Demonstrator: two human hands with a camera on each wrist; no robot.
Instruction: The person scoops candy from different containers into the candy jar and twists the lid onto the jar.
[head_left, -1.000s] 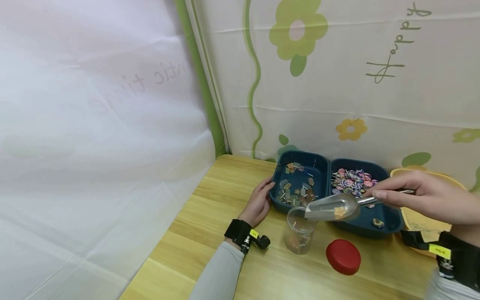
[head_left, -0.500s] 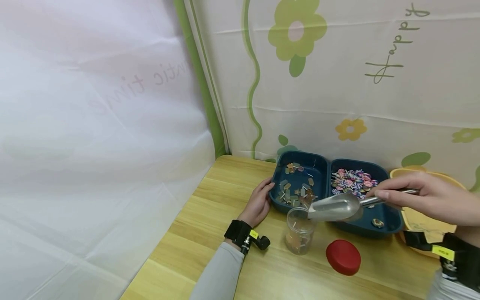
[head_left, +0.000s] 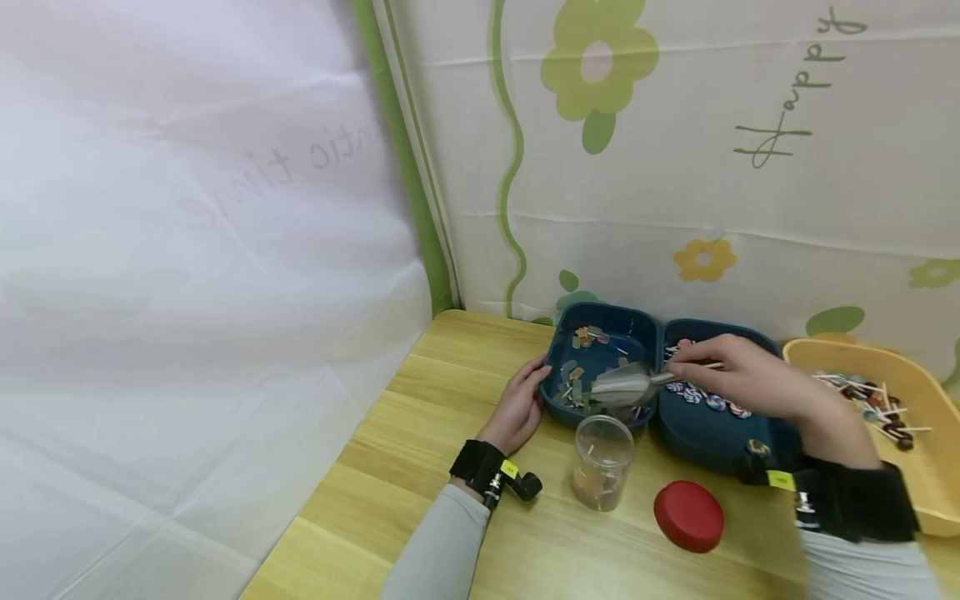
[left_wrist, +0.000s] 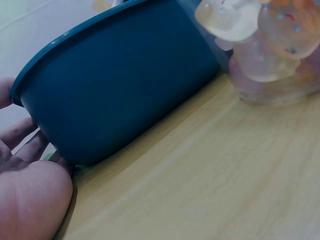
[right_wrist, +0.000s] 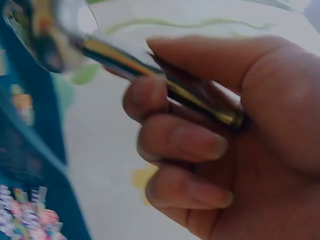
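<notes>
My right hand (head_left: 738, 383) grips the handle of a metal scoop (head_left: 622, 385), whose bowl dips into the left compartment of the dark blue two-part tray (head_left: 558, 337) among small mixed candies. In the right wrist view my fingers (right_wrist: 180, 145) curl round the scoop handle (right_wrist: 155, 80). My left hand (head_left: 517, 408) rests with straight fingers against the tray's left wall (left_wrist: 125, 85). A clear plastic jar (head_left: 602, 461) with a few candies in it stands in front of the tray. Its red lid (head_left: 688, 516) lies to its right.
The tray's right compartment (head_left: 701, 425) holds swirl-patterned candies. A yellow bin (head_left: 911, 500) with lollipops stands at the far right. A flowered cloth backdrop (head_left: 675, 167) rises just behind the tray. The wooden table (head_left: 375, 483) ends at the left near a white drape.
My right hand has carried the scoop from above the jar back and left into the tray's left compartment. The left hand, jar and lid have stayed put.
</notes>
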